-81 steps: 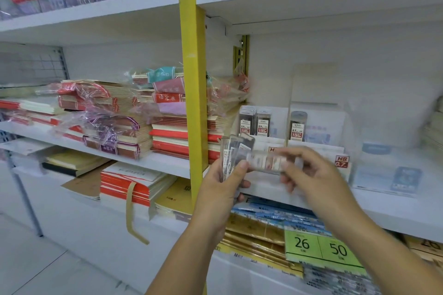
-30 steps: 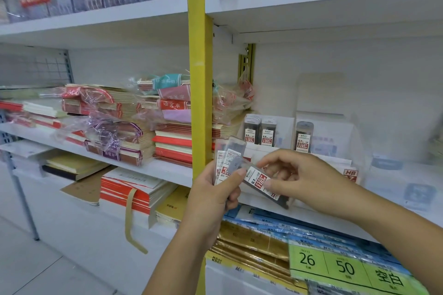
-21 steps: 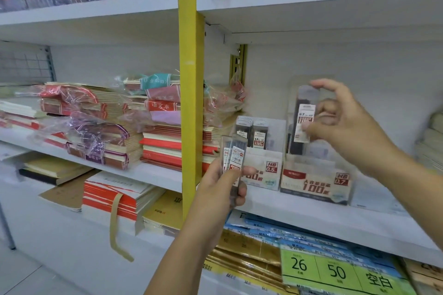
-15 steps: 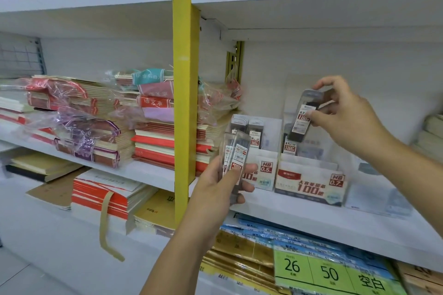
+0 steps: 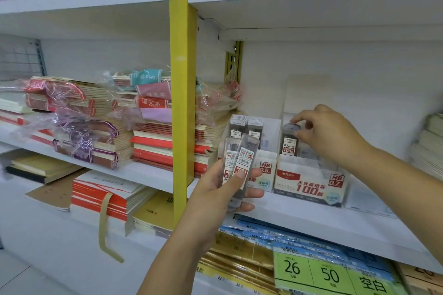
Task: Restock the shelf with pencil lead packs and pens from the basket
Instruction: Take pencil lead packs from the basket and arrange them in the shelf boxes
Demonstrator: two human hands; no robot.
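Restocking status, pencil lead section.

Right hand [image 5: 328,136]: thumb and fingertips pinch the cap of one slim dark pencil lead pack with a white-and-red 0.7 label [image 5: 289,142]. The pack stands upright inside the clear plastic display box marked HB 0.7 [image 5: 309,182] on the white shelf board [image 5: 311,220]. The box front hides its foot, so whether it is fully seated cannot be told.

Left hand [image 5: 220,194]: fingers and thumb curl round a small fan of clear lead packs with red-and-white labels [image 5: 244,158], at least two. It holds them in front of the neighbouring clear display box marked HB 0.5 [image 5: 265,167], apart from it. A few dark upright packs [image 5: 254,129] stand at the back of that box.

Judged progress: early to middle. One pack is at its slot, and the 0.7 box looks otherwise nearly bare.

Outstanding: the handful in the left hand, each pack to go by its size label, then the pens. Neither pens nor basket are in view, so the stock left cannot be counted.
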